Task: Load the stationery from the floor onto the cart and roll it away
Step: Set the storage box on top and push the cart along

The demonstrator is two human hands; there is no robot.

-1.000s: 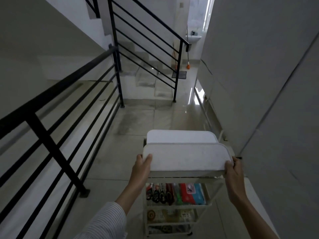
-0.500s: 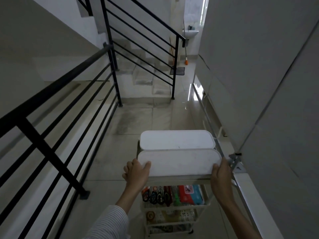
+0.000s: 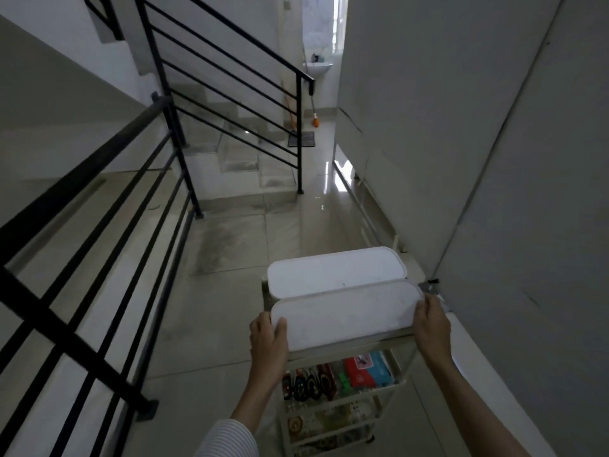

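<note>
Left hand (image 3: 268,338) and right hand (image 3: 431,324) — arms outstretched, fingers curled, gripping.

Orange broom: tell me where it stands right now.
In the head view the orange broom stands far down the corridor, upper centre, below the wall basin, right of the black stair railing and just beyond the dark floor mat.

Cart (image 3: 389,389) white perforated metal; lids (image 3: 342,311) matt white plastic; floor (image 3: 316,206) glossy tile.
</note>
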